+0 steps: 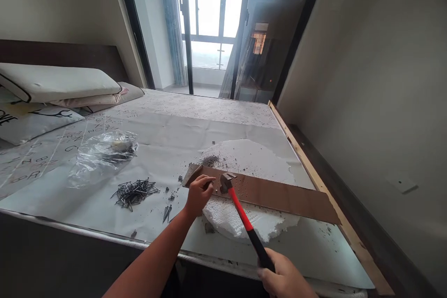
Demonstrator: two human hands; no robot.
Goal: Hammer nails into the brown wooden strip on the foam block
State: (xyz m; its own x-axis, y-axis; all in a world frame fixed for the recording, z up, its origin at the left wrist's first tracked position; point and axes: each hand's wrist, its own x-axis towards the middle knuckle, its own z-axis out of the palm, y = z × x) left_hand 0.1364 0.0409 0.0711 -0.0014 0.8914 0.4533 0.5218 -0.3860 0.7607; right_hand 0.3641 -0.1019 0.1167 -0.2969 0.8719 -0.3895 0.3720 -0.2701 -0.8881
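Note:
My right hand [284, 272] is wrapped round the black lower grip of a hammer [242, 214] with a red and black handle. The hammer's metal head is over a brown board [275, 197], just right of my left hand [200, 191]. My left hand is closed in a pinch at the board's left part; what sits between the fingertips is too small to make out. Rows of small dots mark the board near the hammer head. Under the board lies a broken-edged slab of white foam [226, 219]. A pile of nails [135, 192] lies to the left, with a few loose nails [167, 213] closer to my forearm.
Grey crumbs [210, 161] are scattered behind the board. A clear plastic bag [104, 153] rests on the sheet-covered bed [167, 135]. Pillows [59, 81] are stacked at the left. A wooden rail [300, 153] runs along the right edge, near the wall.

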